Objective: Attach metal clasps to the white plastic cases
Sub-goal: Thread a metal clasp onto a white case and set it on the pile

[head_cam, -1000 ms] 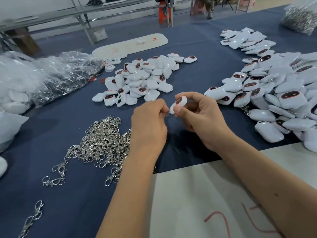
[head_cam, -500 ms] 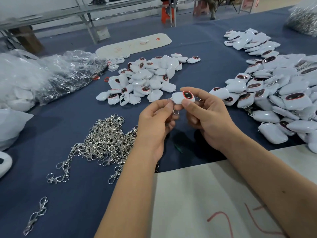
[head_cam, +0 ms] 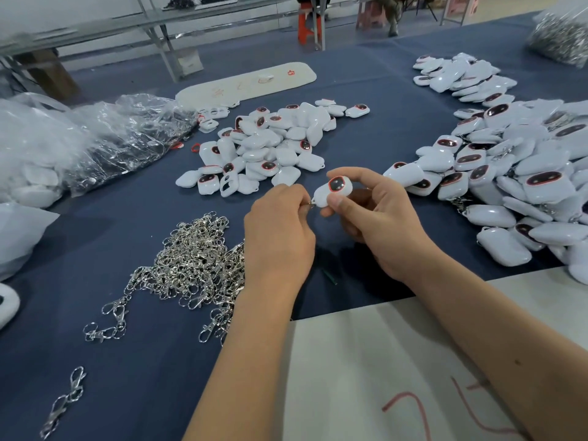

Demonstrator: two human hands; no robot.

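On navy table cloth (head_cam: 366, 122), white cases (head_cam: 264, 148), clasps (head_cam: 191, 262)

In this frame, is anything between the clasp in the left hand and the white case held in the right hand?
Nothing visible. The left hand pinches a metal clasp right at the lower end of the white case, which the right hand holds above the blue table. Whether the ring has entered the case's loop is too small to tell.
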